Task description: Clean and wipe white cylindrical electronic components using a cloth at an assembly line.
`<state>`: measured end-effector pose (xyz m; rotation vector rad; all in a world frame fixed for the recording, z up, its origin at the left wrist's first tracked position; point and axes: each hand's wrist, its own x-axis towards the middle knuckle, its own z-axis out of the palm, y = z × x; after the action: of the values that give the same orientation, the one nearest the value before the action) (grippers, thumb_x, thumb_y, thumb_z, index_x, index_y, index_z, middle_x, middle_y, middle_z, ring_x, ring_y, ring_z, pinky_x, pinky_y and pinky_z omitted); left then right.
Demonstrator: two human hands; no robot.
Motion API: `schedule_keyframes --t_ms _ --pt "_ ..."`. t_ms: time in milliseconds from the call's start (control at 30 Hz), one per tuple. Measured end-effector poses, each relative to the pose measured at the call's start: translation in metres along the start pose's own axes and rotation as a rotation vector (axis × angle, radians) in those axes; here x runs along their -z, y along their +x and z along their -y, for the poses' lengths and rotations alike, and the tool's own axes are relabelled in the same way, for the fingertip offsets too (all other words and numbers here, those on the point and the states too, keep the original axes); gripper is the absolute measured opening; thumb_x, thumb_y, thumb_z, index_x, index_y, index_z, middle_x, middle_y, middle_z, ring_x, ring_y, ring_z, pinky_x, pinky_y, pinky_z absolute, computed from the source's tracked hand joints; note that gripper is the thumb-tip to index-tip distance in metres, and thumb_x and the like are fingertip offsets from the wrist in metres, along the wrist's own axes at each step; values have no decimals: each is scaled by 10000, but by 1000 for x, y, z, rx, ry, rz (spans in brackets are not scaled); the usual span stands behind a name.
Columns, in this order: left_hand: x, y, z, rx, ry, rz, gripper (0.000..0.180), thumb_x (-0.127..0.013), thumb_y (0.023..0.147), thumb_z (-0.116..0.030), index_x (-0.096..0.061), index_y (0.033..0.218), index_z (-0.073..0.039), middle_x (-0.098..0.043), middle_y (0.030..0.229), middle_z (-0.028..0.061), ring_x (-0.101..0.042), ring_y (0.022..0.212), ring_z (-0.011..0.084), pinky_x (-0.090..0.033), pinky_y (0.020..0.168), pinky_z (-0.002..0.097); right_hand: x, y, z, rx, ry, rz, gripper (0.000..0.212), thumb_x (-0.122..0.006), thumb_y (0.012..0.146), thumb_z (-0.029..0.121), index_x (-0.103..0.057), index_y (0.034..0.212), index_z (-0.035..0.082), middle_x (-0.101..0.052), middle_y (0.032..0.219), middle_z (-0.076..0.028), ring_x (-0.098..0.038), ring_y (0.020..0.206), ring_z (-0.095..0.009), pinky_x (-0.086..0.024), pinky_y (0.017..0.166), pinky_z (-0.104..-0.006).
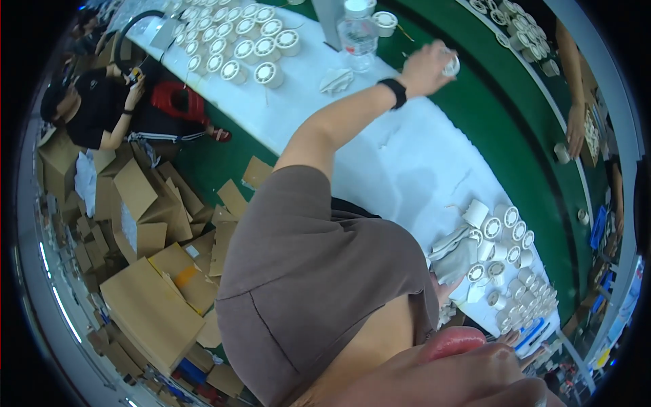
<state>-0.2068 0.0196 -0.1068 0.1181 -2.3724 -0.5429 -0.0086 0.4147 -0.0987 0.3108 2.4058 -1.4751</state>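
Note:
My left arm, with a black watch band at the wrist, stretches across the white table [380, 156]. At its end my left hand [424, 70] is closed around a white cylindrical part [451, 65] with a slotted round end, over the edge of the green belt [468, 112]. Beside that hand stands a clear plastic bottle [358, 39]. Mostly hidden behind my shoulder and sleeve, my right hand [444, 288] is near a grey-white cloth or glove [454, 254]; its fingers do not show. Several more white cylindrical parts [491, 227] stand close by.
Rows of similar white parts [268, 49] fill the table's far left, near a crumpled white cloth [337, 80]. Open cardboard boxes [152, 298] crowd the left. A seated person [95, 102] is at the left; another person's hand [576, 129] is beyond the belt.

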Motion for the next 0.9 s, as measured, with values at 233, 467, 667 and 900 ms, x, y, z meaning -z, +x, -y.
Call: schedule_keyframes --t_ms 233,467,667,900 --pt "-62 17 79 364 672 207 572 -599 680 -305 -381 1163 -89 -369 1151 180 -369 1054 344 -325 849 428 5 -2 0 -73 799 95 731 -542 612 -123 -205 1244 24 -328 1162 -109 -327 1052 -196 -262 898 -278" --pt "-5 -16 1 -70 159 38 552 -577 695 -294 -369 1143 -47 -334 1175 216 -325 1085 361 -275 901 428 -10 0 43 2 148 12 719 -526 610 -142 -215 1237 24 -318 1174 -97 -327 1054 -192 -271 896 -283" --pt "40 -108 -76 -176 -311 377 427 -566 722 -267 -438 1067 -51 -376 1136 187 -369 1037 344 -356 843 390 -11 -10 43 60 192 34 748 -502 636 -130 -151 1270 59 -317 1200 -116 -342 1071 -217 -271 907 -318" --pt "25 -125 -101 -235 -334 886 437 -534 747 -313 -438 1086 -56 -427 1097 166 -403 1009 324 -380 821 363 5 -53 56 31 -91 -363 702 -590 623 -7 -239 1231 22 -377 1150 -127 -370 1048 -239 -288 888 -319"
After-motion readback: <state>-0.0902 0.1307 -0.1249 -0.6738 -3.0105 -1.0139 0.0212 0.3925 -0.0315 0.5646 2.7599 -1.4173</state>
